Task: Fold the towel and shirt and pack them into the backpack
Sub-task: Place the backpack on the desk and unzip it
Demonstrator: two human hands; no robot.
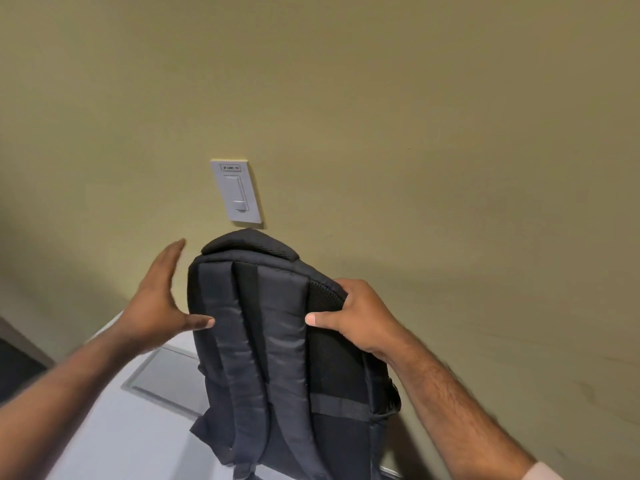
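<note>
A dark navy backpack (277, 344) stands upright in front of me, its padded shoulder straps and back panel facing the camera. My right hand (360, 317) grips its upper right edge, thumb on the back panel and fingers curled behind. My left hand (162, 299) is beside the upper left edge with fingers straight and spread; its thumb touches the left strap. No towel or shirt is in view.
An olive wall fills the background, with a white light switch plate (237, 192) just above the backpack. A white table surface (104, 427) with a recessed grey panel (169, 379) lies below left. A dark area sits at the far left edge.
</note>
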